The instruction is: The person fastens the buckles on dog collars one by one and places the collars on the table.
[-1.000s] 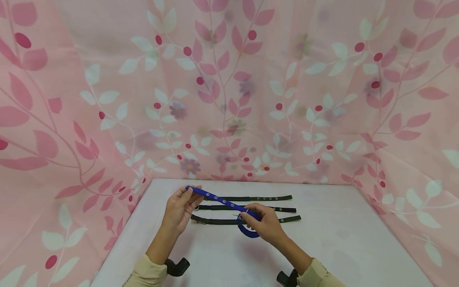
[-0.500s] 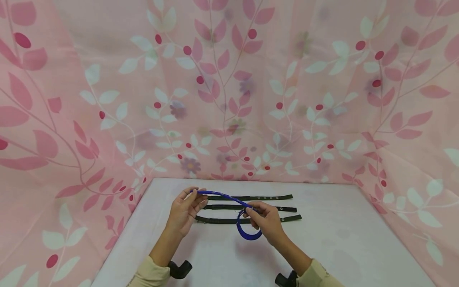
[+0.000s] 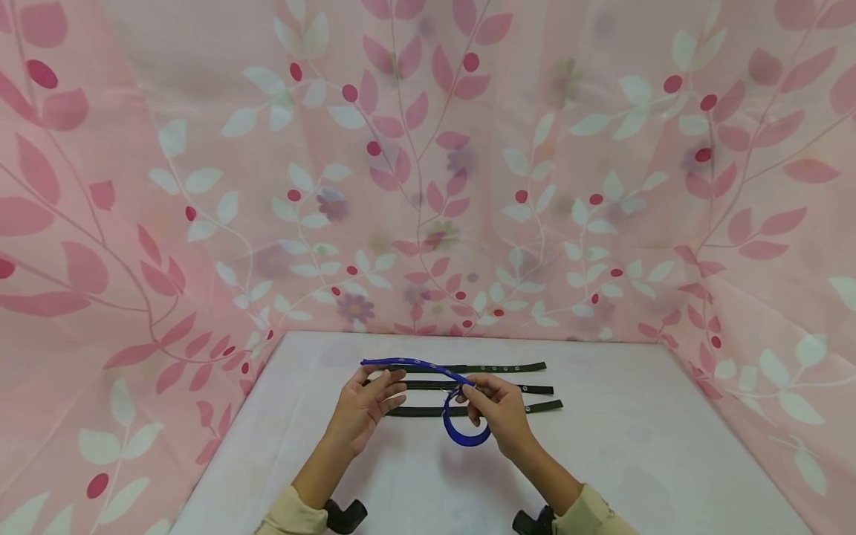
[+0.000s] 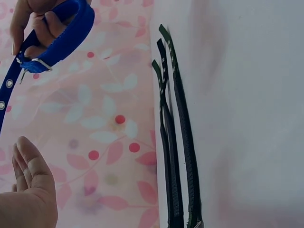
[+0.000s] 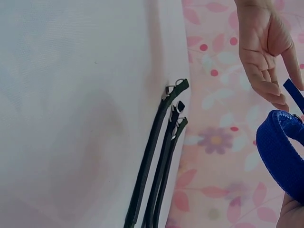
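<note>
The white counter [image 3: 602, 446] is bearing dark straps [image 3: 428, 386]; above these, the right hand [image 3: 501, 416] is pinching a blue collar [image 3: 466, 440]. Its free tail [image 3: 413, 362] could start twisting, the relaxed left hand [image 3: 361, 412] gripping nothing.

1. Three straps [image 3: 423, 385] are laid across the table [image 3: 635, 453], one behind another.
2. The collar [image 3: 461, 438] is held above the table by the right hand [image 3: 503, 416]; its free end is extended leftward, near the left hand [image 3: 361, 411].
3. The table is flanked behind, left and right by cloth [image 3: 428, 223].
</note>
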{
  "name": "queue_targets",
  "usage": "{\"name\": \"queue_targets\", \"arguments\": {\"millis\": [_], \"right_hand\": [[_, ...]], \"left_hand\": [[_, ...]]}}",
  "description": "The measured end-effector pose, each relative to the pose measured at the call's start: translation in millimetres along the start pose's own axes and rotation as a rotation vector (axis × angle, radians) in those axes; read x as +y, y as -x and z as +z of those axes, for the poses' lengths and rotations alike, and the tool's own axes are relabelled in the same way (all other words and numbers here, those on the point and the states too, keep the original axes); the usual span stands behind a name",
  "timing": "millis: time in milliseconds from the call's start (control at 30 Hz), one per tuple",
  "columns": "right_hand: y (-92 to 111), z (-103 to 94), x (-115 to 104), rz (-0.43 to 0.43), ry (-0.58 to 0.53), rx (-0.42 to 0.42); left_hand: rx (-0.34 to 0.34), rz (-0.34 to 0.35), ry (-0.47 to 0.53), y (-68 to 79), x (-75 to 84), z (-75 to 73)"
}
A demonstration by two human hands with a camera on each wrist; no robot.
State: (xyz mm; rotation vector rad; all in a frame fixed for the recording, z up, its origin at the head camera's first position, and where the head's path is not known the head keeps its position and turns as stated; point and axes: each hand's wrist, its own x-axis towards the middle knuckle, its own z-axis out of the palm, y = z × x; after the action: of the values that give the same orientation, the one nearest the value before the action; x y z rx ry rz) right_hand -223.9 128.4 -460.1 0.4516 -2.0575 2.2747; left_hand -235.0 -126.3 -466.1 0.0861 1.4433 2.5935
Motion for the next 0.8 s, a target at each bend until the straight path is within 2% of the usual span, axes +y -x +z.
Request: {"name": "queue_targets", "arguments": {"millis": [133,400,600,800], "right_hand": [[1,0.4,-1,-0.004,-0.017,-0.008],[-1,6.3,-3,0.056,-0.093,0.033],[-1,12.6,-3,0.074,-0.150,0.062],[2,15.6,-2,0.064,-0.094,0.058]], "left_hand": [[-0.005,-0.015,-0.071,-1.1,-7.6,1.6],[-0.051,-0.014,-0.345,-3.8,-22.6,19.0],[-0.125,-0.002,-0.397,-4.9,-32.2,36.5],[-0.146,0.030,-0.439,-3.1,-38.5,43.1]]}}
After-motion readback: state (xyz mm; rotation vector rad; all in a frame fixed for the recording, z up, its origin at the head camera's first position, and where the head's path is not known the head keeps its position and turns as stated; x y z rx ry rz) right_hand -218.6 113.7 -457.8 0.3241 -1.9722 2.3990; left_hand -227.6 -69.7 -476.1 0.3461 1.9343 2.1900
